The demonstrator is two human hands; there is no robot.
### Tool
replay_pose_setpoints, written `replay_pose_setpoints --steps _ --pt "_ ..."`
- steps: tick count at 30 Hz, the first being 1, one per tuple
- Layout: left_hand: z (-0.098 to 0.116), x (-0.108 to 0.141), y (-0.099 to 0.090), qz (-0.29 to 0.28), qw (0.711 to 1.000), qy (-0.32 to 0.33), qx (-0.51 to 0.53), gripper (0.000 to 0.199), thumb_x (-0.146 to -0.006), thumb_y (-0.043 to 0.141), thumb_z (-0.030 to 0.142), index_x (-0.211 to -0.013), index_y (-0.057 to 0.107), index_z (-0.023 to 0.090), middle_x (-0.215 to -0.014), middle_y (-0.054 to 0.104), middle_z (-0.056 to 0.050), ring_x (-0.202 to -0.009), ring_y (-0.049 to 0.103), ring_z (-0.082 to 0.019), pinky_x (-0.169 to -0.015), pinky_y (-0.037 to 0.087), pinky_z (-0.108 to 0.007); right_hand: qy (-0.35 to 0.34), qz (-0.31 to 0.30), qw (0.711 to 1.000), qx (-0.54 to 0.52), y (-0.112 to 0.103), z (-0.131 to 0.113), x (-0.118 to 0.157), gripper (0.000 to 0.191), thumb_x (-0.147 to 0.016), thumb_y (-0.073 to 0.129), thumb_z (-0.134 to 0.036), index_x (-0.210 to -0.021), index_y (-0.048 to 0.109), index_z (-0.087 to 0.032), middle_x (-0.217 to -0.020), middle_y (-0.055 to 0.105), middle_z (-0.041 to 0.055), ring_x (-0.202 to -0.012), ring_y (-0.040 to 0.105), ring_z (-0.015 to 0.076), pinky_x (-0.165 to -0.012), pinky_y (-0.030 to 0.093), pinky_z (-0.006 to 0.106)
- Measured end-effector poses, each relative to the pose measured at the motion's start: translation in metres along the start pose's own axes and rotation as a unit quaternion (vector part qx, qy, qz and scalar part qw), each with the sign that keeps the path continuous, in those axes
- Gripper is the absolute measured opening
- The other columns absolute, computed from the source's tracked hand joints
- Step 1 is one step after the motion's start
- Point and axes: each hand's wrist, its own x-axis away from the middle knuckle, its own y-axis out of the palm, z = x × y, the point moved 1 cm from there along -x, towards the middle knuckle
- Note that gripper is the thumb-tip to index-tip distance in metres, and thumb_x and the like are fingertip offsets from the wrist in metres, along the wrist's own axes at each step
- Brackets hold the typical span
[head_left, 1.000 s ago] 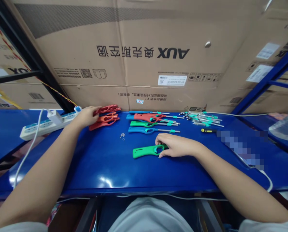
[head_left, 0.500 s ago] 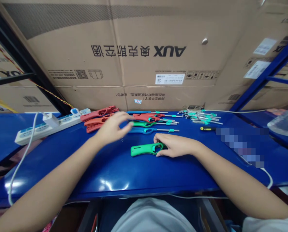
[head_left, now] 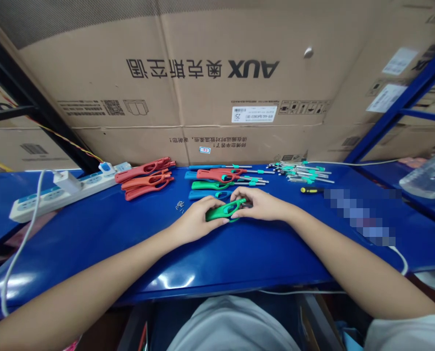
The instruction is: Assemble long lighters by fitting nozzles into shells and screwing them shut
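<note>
A green lighter casing (head_left: 220, 212) is held between both hands over the blue table. My left hand (head_left: 195, 220) is wrapped round its handle end. With fingers pinched, my right hand (head_left: 259, 204) grips the trigger-loop end; its metal part is mostly hidden. Just behind the hands lie lighters with metal rods: a blue one (head_left: 202, 195), a green one (head_left: 206, 185) and a red one (head_left: 212, 174). Stacked red casings (head_left: 144, 183) rest at the left. A heap of metal rods with teal pieces (head_left: 305, 172) lies at the back right.
A white power strip (head_left: 62, 194) with plugs and a cable is at the left. Small screws (head_left: 179, 205) lie left of the hands. A yellow and black screwdriver (head_left: 308, 190), a blurred-out object (head_left: 363, 219) and a clear plastic container (head_left: 427, 175) are at the right. Cardboard (head_left: 202, 97) stands behind.
My left hand has come from the red casings to the green casing and closed on it. My right hand has lifted and turned its end slightly.
</note>
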Motion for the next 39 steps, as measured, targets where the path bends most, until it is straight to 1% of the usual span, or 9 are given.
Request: replay_pose_setpoints --steps 6,12,17,20,23,26,30,34,39 --pt "-0.003 0.001 0.005 0.042 0.996 -0.024 0.080 0.031 -0.085 0.070 0.037 -0.109 0.064 0.018 -0.107 0.067 -0.007 -0.097 0.064 -0.022 -0.089 0.051 -0.039 0.006 0.051 0.998 -0.027 0.003 0.015 -0.006 0.023 -0.085 0.066 -0.039 -0.094 0.062 -0.019 -0.085 0.065 0.0018 -0.074 0.059 0.0161 -0.071 0.049 0.031" --pt "-0.002 -0.002 0.002 0.065 0.979 -0.055 0.188 0.035 -0.081 0.073 0.040 -0.104 0.059 0.018 -0.103 0.066 -0.006 -0.095 0.064 -0.021 -0.087 0.053 -0.038 -0.047 0.059 0.992 0.098 0.003 0.007 -0.006 0.024 -0.096 0.049 -0.028 -0.082 0.065 -0.018 -0.082 0.069 0.0052 -0.076 0.062 0.0174 -0.076 0.048 0.031" --pt "0.000 -0.005 -0.009 0.109 0.958 -0.076 0.252 0.032 -0.083 0.066 0.040 -0.104 0.053 0.021 -0.097 0.064 -0.003 -0.088 0.063 -0.018 -0.083 0.053 -0.035 -0.066 0.059 0.971 0.224 0.000 0.005 -0.003 0.028 -0.102 0.042 -0.030 -0.084 0.060 -0.018 -0.085 0.066 0.0076 -0.079 0.059 0.0189 -0.075 0.044 0.030" --pt "0.000 -0.004 -0.015 0.122 0.973 -0.074 0.182 0.020 -0.084 0.059 0.032 -0.100 0.054 0.020 -0.089 0.060 -0.001 -0.080 0.060 -0.017 -0.077 0.052 -0.033 -0.052 0.051 0.955 0.288 -0.001 0.006 -0.002 0.027 -0.103 0.039 -0.030 -0.086 0.057 -0.018 -0.089 0.064 0.0081 -0.082 0.058 0.0201 -0.072 0.041 0.030" --pt "0.000 -0.001 -0.015 0.073 0.996 -0.053 0.028 0.018 -0.079 0.062 0.028 -0.094 0.061 0.018 -0.087 0.058 -0.002 -0.079 0.059 -0.018 -0.078 0.050 -0.034 -0.043 0.043 0.954 0.293 -0.002 0.003 0.000 0.027 -0.104 0.038 -0.029 -0.086 0.055 -0.019 -0.087 0.063 0.0069 -0.078 0.056 0.0191 -0.069 0.040 0.030" --pt "-0.001 0.001 -0.009 0.021 0.997 -0.022 -0.070 0.023 -0.081 0.066 0.036 -0.093 0.066 0.017 -0.092 0.060 -0.006 -0.081 0.060 -0.020 -0.079 0.051 -0.035 -0.061 0.051 0.964 0.253 -0.002 -0.001 0.003 0.015 -0.100 0.045 -0.027 -0.091 0.055 -0.019 -0.090 0.063 0.0067 -0.079 0.056 0.0184 -0.072 0.043 0.030" --pt "-0.005 0.000 -0.005 0.015 0.997 -0.011 -0.081 0.021 -0.087 0.063 0.038 -0.085 0.064 0.016 -0.088 0.061 -0.005 -0.077 0.060 -0.018 -0.074 0.050 -0.031 -0.102 0.077 0.968 0.218 -0.003 -0.003 0.005 0.004 -0.091 0.054 -0.018 -0.095 0.056 -0.018 -0.100 0.062 0.0098 -0.089 0.058 0.0202 -0.081 0.049 0.034" --pt "-0.006 -0.001 -0.007 0.005 0.996 -0.006 -0.090 0.020 -0.089 0.063 0.036 -0.081 0.062 0.017 -0.081 0.062 -0.003 -0.072 0.058 -0.017 -0.070 0.047 -0.028 -0.141 0.072 0.967 0.200 -0.005 0.001 0.002 0.014 -0.096 0.049 -0.019 -0.090 0.061 -0.017 -0.111 0.062 0.0130 -0.101 0.061 0.0213 -0.092 0.049 0.037" --pt "-0.005 0.000 -0.012 -0.004 0.994 0.004 -0.109 0.021 -0.089 0.062 0.034 -0.078 0.061 0.017 -0.079 0.063 -0.003 -0.072 0.059 -0.017 -0.068 0.045 -0.027 -0.111 0.033 0.972 0.206 -0.008 0.004 0.001 0.022 -0.102 0.045 -0.028 -0.095 0.064 -0.018 -0.092 0.068 0.0068 -0.083 0.061 0.0181 -0.080 0.048 0.032"
